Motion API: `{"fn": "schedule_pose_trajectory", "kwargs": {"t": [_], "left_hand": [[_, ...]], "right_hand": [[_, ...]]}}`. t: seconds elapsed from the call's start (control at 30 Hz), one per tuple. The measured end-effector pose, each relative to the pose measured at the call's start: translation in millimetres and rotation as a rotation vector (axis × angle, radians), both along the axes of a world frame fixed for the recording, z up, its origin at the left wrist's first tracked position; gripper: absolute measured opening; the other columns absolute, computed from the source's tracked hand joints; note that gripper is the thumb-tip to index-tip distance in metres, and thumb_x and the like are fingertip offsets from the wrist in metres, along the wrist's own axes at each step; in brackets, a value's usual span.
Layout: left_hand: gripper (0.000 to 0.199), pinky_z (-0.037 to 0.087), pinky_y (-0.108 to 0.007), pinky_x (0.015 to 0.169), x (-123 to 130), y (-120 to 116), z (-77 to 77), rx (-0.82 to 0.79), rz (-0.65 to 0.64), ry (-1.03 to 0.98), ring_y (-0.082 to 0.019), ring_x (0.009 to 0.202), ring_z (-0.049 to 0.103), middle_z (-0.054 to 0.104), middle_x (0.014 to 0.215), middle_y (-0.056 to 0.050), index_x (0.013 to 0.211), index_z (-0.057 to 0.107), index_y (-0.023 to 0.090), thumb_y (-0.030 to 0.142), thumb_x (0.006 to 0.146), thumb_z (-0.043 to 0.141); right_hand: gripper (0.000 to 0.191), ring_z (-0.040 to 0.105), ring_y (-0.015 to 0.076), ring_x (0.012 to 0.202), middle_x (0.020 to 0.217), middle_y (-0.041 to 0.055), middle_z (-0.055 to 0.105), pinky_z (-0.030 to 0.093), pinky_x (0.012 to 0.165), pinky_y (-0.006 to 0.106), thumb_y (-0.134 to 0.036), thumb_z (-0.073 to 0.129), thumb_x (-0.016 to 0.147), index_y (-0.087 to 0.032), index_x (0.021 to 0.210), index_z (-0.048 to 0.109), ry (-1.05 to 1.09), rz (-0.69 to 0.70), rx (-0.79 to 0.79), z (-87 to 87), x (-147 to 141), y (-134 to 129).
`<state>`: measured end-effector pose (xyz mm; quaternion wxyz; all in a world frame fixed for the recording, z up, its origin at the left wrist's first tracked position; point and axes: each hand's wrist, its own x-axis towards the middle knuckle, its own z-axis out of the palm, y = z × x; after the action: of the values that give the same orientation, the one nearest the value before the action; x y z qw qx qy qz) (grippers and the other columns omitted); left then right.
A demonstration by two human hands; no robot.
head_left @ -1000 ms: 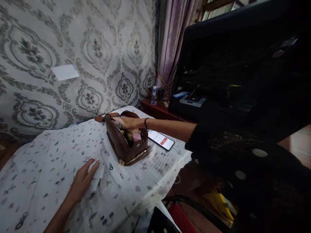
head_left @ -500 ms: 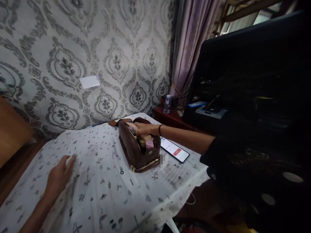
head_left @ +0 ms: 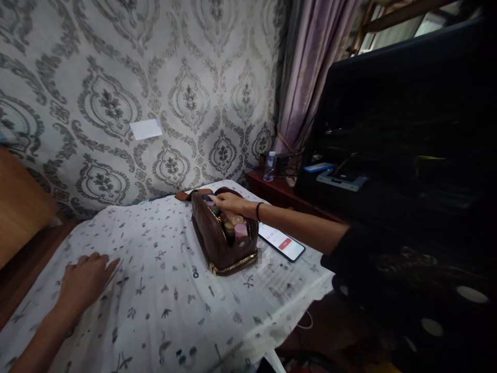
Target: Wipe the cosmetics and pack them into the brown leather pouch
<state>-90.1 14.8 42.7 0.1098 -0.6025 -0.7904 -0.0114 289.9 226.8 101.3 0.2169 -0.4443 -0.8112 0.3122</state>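
A brown toiletry bag (head_left: 209, 241) with gold zippers stands unzipped on the patterned sheet. Inside it several small cosmetic containers show, among them a pink-capped one (head_left: 240, 231) near the front end. My right hand (head_left: 235, 204) reaches into the bag's top opening from the right. Its fingers are closed at the far end of the contents, and what they grip is too small and covered to name. On the sheet to the left of the bag lies my left hand (head_left: 83, 280), palm down, thumb apart from loosely bent fingers, holding nothing.
Just right of the bag lies a lit phone (head_left: 285, 244). A clear bottle (head_left: 269, 167) stands on the dark red table (head_left: 256, 178) behind. A brown box-like object (head_left: 27, 207) is at the far left. The bed's edge (head_left: 298, 316) runs along the front right.
My left hand has turned palm down and lowered onto the sheet, shifting slightly left. My right hand stays inside the bag, with its fingers slightly shifted. The view has moved a little.
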Motion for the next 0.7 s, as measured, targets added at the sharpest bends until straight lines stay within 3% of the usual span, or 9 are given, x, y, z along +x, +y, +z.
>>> {"fn": "schedule_pose_trajectory", "kwargs": {"t": [0.1, 0.23, 0.37, 0.43, 0.53, 0.7], "left_hand": [[0.048, 0.05, -0.047, 0.089, 33, 17, 10.9, 0.08, -0.171, -0.107, -0.034, 0.1, 0.065, 0.072, 0.103, -0.016, 0.096, 0.07, 0.016, 0.047, 0.093, 0.033], [0.048, 0.047, -0.039, 0.101, 92, 58, 24.7, 0.275, -0.441, -0.374, -0.027, 0.114, 0.062, 0.07, 0.118, -0.011, 0.116, 0.064, 0.02, 0.054, 0.096, 0.035], [0.046, 0.042, -0.039, 0.106, 158, 116, 51.7, 0.377, -0.72, -0.374, -0.025, 0.12, 0.058, 0.067, 0.123, -0.011, 0.125, 0.06, 0.017, 0.044, 0.101, 0.032], [0.044, 0.041, -0.038, 0.108, 185, 142, 63.1, 0.345, -0.811, -0.353, -0.023, 0.123, 0.057, 0.066, 0.129, -0.011, 0.128, 0.059, 0.017, 0.04, 0.102, 0.032], [0.043, 0.041, -0.039, 0.108, 210, 166, 69.4, 0.197, -0.816, -0.248, -0.025, 0.124, 0.058, 0.067, 0.13, -0.011, 0.128, 0.06, 0.017, 0.038, 0.103, 0.033], [0.044, 0.04, -0.042, 0.107, 218, 171, 64.7, 0.141, -0.804, -0.15, -0.026, 0.12, 0.062, 0.071, 0.122, -0.009, 0.117, 0.067, 0.021, 0.039, 0.104, 0.029]], "right_hand": [[0.025, 0.062, 0.0175, 0.074, 0.086, 0.0057, 0.07, 0.046, 0.068, 0.025, -0.038, 0.059, 0.086, -0.015, 0.087, 0.071, 0.001, -0.011, 0.001, -0.6, 1, 1], [0.025, 0.063, 0.0166, 0.078, 0.09, 0.004, 0.071, 0.046, 0.071, 0.024, -0.033, 0.06, 0.084, -0.016, 0.094, 0.073, 0.016, 0.004, 0.022, -2.3, 1, 2], [0.026, 0.064, 0.0184, 0.088, 0.093, 0.0033, 0.072, 0.047, 0.078, 0.024, -0.03, 0.063, 0.082, -0.016, 0.101, 0.073, 0.037, 0.023, 0.059, -5.0, 0, 4], [0.026, 0.065, 0.02, 0.092, 0.096, 0.0047, 0.073, 0.048, 0.082, 0.026, -0.027, 0.063, 0.082, -0.016, 0.103, 0.073, 0.046, 0.018, 0.079, -7.1, -1, 6], [0.03, 0.065, 0.0211, 0.097, 0.105, 0.0076, 0.073, 0.048, 0.086, 0.028, -0.019, 0.062, 0.079, -0.013, 0.108, 0.071, 0.065, 0.0, 0.106, -10.4, -2, 8], [0.038, 0.065, 0.0225, 0.101, 0.111, 0.0079, 0.072, 0.049, 0.092, 0.033, -0.015, 0.062, 0.074, -0.014, 0.111, 0.069, 0.163, -0.05, 0.175, -3.3, 6, 2]]}}
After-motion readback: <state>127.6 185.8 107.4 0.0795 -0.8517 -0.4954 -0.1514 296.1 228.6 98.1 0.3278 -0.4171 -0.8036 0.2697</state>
